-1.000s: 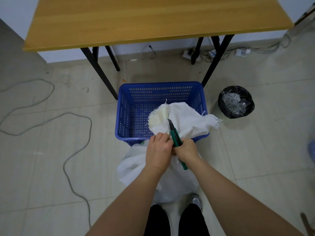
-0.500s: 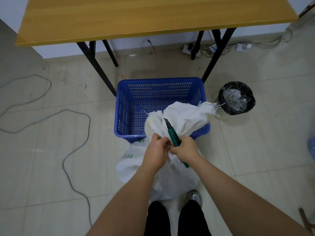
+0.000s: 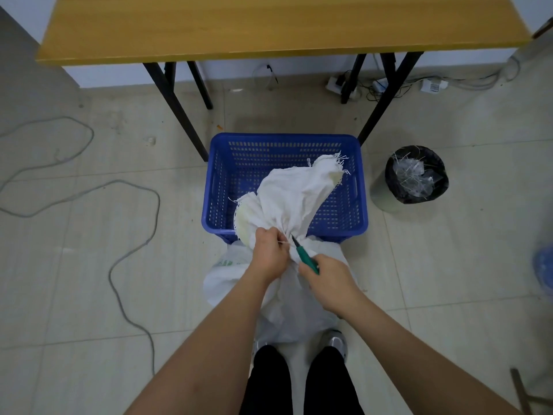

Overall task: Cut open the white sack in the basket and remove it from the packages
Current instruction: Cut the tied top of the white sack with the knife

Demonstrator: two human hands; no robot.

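A white woven sack (image 3: pixel 294 193) stands on the floor in front of the blue basket (image 3: pixel 215 187), its frayed top flopping over the basket's near rim. My left hand (image 3: pixel 269 253) is clenched on the sack's gathered neck, where a thin white tie shows. My right hand (image 3: pixel 327 280) holds a green-handled cutter (image 3: pixel 303 256) with its dark tip touching the neck, right beside my left fingers. The sack's bulging lower part (image 3: pixel 287 310) rests between my feet. What is inside the sack is hidden.
A wooden table (image 3: pixel 269 25) on black legs stands behind the basket. A black-lined bin (image 3: pixel 416 175) with clear scraps sits to the right. A grey cable (image 3: pixel 125 259) loops over the tiled floor on the left. Power strips and wires lie by the wall.
The cutter has swung down from pointing upward to pointing at the sack's neck, and my right hand has drawn back along it. The sack's top has flopped toward the right.
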